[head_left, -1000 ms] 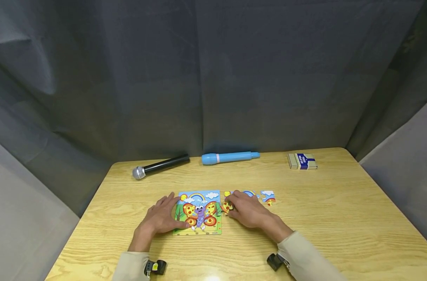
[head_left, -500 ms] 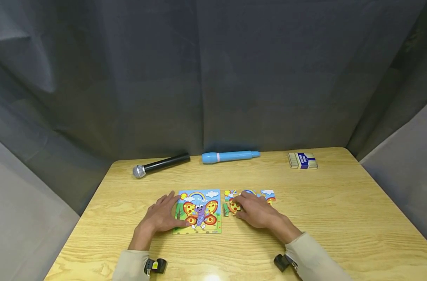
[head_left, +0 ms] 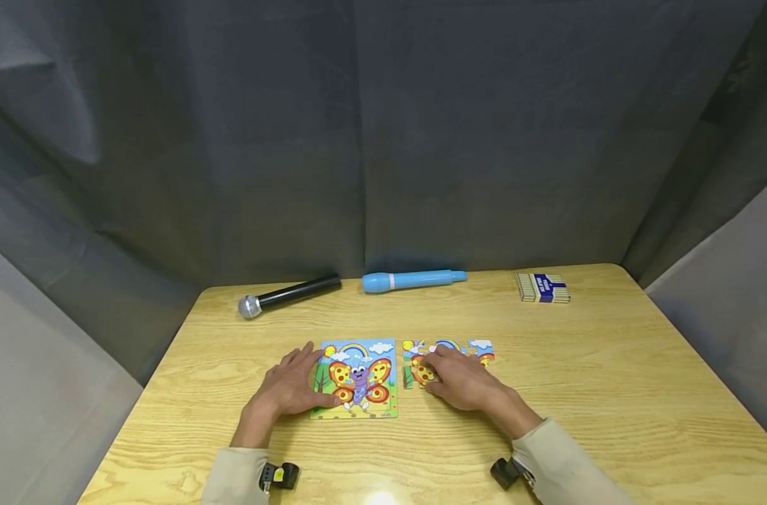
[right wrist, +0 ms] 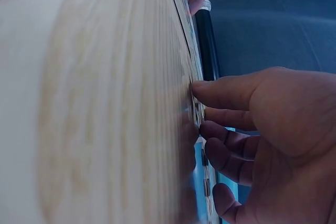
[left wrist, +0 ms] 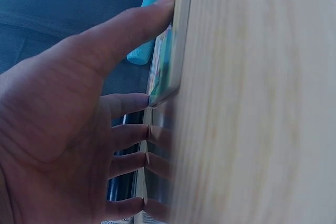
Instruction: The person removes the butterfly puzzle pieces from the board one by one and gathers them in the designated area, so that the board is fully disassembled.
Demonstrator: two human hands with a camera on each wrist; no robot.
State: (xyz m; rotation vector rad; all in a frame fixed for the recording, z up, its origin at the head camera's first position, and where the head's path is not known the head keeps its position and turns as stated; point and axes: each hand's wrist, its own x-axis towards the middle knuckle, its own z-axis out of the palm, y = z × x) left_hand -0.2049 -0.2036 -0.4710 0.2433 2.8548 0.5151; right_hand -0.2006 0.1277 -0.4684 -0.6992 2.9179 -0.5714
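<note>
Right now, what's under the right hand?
The right hand rests on loose puzzle pieces lying on the table, right of the butterfly puzzle board. Orange-and-yellow wing bits show at its fingertips; pieces under the palm are covered.

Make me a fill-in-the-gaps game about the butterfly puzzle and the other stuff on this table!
1. The left hand rests on the puzzle board, whose picture shows a ____.
2. The right hand touches loose puzzle pieces lying to the ____ of the board.
3. At the back of the table, beside the black microphone, lies a toy microphone coloured ____.

Missing words: butterfly; right; blue
</note>
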